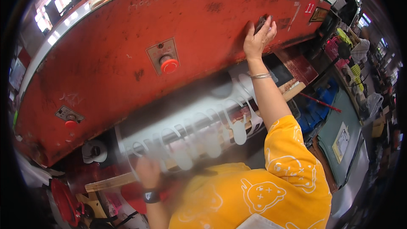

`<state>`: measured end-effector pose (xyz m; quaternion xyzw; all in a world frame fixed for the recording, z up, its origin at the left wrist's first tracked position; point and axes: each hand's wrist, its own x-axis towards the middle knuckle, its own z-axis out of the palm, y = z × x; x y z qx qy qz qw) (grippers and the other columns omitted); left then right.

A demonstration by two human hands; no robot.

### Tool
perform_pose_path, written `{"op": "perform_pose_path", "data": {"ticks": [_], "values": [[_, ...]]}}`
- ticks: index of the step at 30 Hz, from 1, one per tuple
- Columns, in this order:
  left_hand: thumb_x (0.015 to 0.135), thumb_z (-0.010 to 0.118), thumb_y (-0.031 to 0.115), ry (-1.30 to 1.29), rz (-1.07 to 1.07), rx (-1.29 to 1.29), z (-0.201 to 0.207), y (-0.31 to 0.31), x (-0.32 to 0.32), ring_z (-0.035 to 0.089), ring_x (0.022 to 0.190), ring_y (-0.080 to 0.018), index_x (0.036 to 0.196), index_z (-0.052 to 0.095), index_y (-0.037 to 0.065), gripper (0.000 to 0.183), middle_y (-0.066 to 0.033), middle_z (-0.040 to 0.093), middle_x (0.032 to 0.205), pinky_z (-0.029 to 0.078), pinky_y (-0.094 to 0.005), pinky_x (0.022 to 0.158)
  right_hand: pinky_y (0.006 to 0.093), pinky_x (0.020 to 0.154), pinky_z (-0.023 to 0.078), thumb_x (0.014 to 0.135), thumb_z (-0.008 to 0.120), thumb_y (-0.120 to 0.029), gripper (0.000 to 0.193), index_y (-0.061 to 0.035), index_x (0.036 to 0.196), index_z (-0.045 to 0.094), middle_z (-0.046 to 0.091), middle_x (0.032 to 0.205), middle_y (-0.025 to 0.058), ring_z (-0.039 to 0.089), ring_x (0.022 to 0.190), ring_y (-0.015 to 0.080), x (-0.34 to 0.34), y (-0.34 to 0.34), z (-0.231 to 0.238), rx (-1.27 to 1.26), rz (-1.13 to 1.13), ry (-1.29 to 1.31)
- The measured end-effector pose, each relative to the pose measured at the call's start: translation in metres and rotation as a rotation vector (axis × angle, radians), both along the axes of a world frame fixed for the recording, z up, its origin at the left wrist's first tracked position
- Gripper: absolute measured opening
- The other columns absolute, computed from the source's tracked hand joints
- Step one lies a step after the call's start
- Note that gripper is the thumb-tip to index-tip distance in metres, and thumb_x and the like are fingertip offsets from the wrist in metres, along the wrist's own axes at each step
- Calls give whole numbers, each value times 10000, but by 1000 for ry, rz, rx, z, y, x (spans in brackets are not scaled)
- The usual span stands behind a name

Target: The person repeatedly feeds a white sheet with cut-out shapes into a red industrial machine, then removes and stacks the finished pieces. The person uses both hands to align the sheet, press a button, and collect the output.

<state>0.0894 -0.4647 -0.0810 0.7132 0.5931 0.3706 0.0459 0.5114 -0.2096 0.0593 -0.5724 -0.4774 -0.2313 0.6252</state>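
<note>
Loosely spread, the right hand point(260, 38) lay over a dark panel point(260, 22).
The left hand point(146, 170) blurred beside a white sheet point(183, 160), grip unclear.

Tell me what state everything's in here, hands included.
Left hand: blurred, at the white sheet; grip unclear.
Right hand: raised open, fingers at a dark plate.
White sheet: cut with openings, overlapping the wooden bar.
Central red button: protruding; pressed state unclear.
Left red button: protruding; pressed state unclear.
Red panel: scuffed, stained.
</note>
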Motion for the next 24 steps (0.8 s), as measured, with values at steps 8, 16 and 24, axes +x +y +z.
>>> {"op": "perform_pose_path", "data": {"ticks": [8, 16, 24], "values": [[876, 593, 171, 60, 70, -91, 17, 60, -18, 540, 711, -352, 703, 560, -23, 263, -160, 539, 714, 419, -420, 652, 448, 1115, 219, 918, 550, -383, 705, -3, 1446, 279, 324, 1451, 267, 319, 1346, 369, 54, -64, -70, -300, 202, 205], [879, 540, 196, 74, 65, -146, 23, 66, -18, 513, 748, -384, 686, 535, -24, 293, -190, 518, 737, 395, -468, 666, 426, 958, 354, 875, 599, -382, 443, -47, 1163, 562, 652, 1010, 162, 579, 1031, 330, 73, -131, -119, -882, 126, -127], [881, 534, 199, 72, 105, -115, 19, 64, -13, 511, 749, -382, 661, 508, -33, 321, -190, 510, 722, 387, -474, 665, 454, 1050, 246, 858, 610, -366, 554, -21, 1275, 489, 629, 1113, 154, 541, 1122, 302, 67, -139, -113, -944, 188, -127]]}}
